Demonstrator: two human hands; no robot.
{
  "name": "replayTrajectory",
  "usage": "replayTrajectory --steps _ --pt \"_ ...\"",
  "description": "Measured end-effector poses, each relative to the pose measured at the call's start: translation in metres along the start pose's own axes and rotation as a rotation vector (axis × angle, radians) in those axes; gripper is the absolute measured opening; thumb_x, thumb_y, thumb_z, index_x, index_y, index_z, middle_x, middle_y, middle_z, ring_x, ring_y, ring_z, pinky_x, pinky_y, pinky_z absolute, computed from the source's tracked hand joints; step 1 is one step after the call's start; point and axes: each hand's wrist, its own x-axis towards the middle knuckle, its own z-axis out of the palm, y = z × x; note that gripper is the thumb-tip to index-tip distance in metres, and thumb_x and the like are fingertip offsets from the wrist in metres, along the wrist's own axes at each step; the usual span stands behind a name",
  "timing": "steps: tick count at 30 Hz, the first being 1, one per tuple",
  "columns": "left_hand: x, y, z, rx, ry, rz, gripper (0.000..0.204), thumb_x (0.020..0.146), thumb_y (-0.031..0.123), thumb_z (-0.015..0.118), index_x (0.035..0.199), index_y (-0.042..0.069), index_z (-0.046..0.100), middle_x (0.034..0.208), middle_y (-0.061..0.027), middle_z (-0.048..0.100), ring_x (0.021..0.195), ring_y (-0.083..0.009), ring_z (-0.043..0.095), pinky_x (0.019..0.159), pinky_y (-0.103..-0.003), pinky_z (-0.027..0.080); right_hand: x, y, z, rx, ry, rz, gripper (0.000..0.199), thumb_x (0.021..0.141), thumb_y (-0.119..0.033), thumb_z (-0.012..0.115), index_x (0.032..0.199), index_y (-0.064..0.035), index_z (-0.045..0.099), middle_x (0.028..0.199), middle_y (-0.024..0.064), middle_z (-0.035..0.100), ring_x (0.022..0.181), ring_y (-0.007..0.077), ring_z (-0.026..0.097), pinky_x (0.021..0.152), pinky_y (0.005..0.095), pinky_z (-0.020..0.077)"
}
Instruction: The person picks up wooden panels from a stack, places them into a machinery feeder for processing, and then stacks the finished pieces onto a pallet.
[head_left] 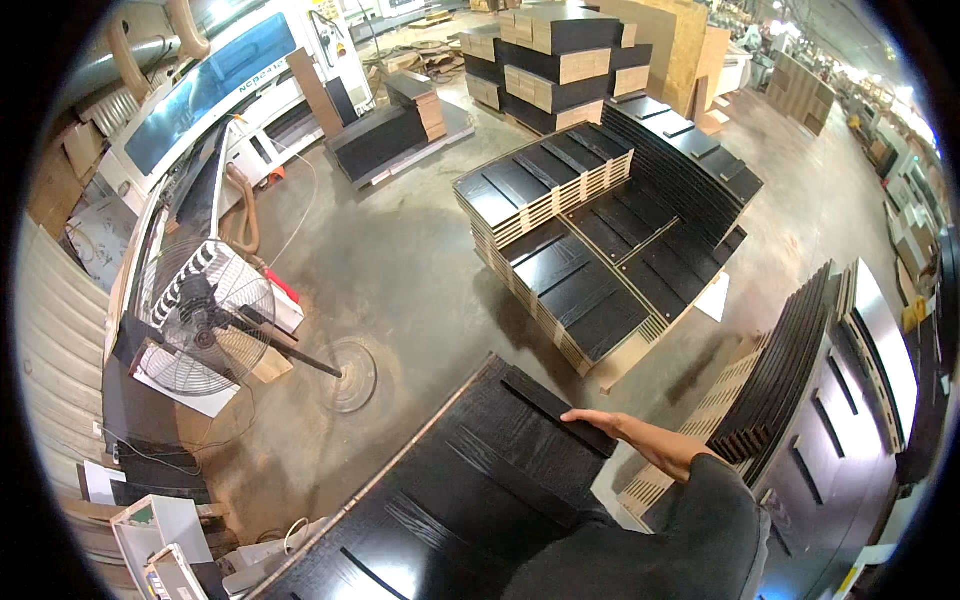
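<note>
A wide stack of black panels [480, 470] with a wood-coloured edge lies in front of me at the bottom. At its far end is a narrow black board [545, 400], and my right hand [598, 420] is closed on the right part of it. Part of that hand's fingers is hidden by the board. My right arm, in a dark sleeve, reaches in from the lower right. My left hand is not in view.
Stacked black panels stand on a pallet [600, 375] ahead. More boards [790, 380] lean at the right. A floor fan [205, 320] stands at the left, near a white machine [210, 90]. Further stacks [555, 60] stand at the back.
</note>
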Motion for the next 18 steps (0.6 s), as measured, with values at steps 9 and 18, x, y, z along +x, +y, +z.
replayTrajectory --steps 9,18 --pt "0.022 0.111 0.117 0.118 0.0 -0.001 0.091 0.094 0.068 0.055 0.152 -0.001 0.042 0.153 -0.0194 0.047 0.139 -0.0353 0.045 0.117 -0.045 0.035 0.051 -0.143 -0.124 0.159 -0.038 -0.113 0.082 0.076 -0.063 0.073 0.133 -0.0048 0.064 0.13 0.0196 0.064 0.112 0.0346 0.063 0.097 0.0439 0.0511" --pt "0.154 0.147 0.316 0.129 -0.139 -0.119 0.092 0.093 0.069 0.057 0.152 0.0 0.043 0.153 -0.0189 0.047 0.139 -0.0352 0.046 0.117 -0.046 0.035 0.043 -0.32 -0.211 0.214 0.091 0.004 0.096 0.073 -0.065 0.075 0.14 0.0006 0.057 0.143 0.0262 0.053 0.125 0.0391 0.056 0.107 0.0493 0.0444"
